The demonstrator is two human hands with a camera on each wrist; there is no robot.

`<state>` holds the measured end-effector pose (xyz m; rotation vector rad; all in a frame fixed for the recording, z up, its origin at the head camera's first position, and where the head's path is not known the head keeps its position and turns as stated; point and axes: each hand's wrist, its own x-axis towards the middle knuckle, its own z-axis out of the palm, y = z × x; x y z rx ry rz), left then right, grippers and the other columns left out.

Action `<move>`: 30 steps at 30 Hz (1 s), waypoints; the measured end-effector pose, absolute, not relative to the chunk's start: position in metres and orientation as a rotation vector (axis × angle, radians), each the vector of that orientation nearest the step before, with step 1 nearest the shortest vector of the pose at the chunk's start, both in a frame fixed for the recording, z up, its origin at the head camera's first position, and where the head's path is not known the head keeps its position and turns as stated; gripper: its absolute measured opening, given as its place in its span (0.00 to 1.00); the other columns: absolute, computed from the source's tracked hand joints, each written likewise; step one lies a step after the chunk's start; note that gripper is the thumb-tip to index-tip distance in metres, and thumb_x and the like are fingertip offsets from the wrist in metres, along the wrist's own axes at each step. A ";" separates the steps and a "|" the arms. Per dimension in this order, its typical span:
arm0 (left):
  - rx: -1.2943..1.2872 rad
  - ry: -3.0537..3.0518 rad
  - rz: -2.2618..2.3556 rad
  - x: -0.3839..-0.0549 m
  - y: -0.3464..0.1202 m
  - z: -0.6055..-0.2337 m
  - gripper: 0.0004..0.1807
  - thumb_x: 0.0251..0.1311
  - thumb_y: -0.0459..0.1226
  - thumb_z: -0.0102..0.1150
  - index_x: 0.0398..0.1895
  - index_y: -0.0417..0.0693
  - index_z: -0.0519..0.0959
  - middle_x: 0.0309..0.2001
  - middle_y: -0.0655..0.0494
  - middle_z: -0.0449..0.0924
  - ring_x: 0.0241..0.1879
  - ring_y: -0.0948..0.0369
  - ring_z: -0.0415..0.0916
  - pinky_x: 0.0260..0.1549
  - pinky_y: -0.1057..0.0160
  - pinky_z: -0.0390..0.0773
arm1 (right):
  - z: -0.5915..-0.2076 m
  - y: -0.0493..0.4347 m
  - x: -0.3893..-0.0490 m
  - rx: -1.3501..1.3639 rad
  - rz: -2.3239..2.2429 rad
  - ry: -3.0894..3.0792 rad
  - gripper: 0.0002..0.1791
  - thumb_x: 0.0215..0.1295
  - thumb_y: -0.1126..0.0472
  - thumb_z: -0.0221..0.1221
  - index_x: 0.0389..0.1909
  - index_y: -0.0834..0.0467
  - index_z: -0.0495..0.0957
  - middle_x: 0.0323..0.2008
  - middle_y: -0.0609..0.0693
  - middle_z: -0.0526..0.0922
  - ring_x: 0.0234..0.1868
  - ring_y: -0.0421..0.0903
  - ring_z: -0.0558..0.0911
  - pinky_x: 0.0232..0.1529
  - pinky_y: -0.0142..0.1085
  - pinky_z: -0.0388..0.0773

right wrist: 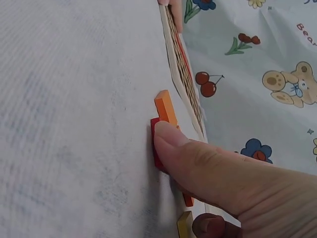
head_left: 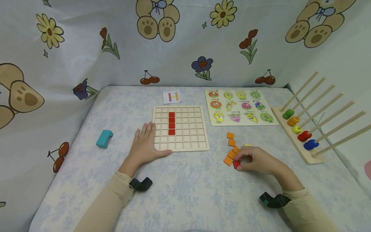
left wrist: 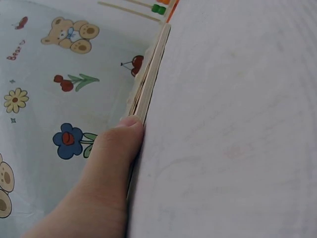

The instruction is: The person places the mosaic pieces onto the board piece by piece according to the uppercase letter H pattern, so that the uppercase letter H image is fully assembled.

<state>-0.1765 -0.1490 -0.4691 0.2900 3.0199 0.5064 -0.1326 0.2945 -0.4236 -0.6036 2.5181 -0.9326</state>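
We see the grid board [head_left: 185,137], the straight-fingered left hand [head_left: 145,145] resting against its left edge. Right of the board, we see the right hand [head_left: 258,159] beside the orange tiles [head_left: 232,143], pinching one red tile [head_left: 236,165] between thumb and fingers.

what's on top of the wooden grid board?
On the wooden grid board: four red square tiles in one column. The left hand covers its near-left corner; anything under there can't be seen.
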 end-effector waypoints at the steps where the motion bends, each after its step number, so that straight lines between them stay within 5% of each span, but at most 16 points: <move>1: 0.291 3.020 0.509 -0.176 -0.149 -0.469 0.81 0.32 0.87 0.46 0.80 0.43 0.35 0.81 0.45 0.34 0.81 0.48 0.29 0.76 0.41 0.34 | -0.423 0.294 -0.133 -0.599 -0.919 2.534 0.10 0.54 0.52 0.73 0.38 0.43 0.85 0.38 0.40 0.81 0.36 0.42 0.75 0.35 0.28 0.73; 15: 0.301 2.997 0.558 -0.176 -0.150 -0.465 0.81 0.31 0.85 0.50 0.80 0.43 0.36 0.81 0.47 0.35 0.81 0.49 0.30 0.76 0.42 0.33 | -0.419 0.283 -0.145 -0.445 -0.910 2.599 0.10 0.57 0.54 0.72 0.35 0.46 0.79 0.30 0.44 0.77 0.33 0.45 0.72 0.31 0.32 0.69; 30: 0.311 3.018 0.566 -0.177 -0.150 -0.469 0.81 0.31 0.86 0.49 0.80 0.44 0.36 0.81 0.47 0.35 0.81 0.50 0.31 0.76 0.41 0.34 | -0.415 0.233 -0.186 -0.456 -1.082 2.642 0.12 0.59 0.47 0.70 0.37 0.47 0.79 0.35 0.47 0.79 0.30 0.49 0.71 0.25 0.32 0.67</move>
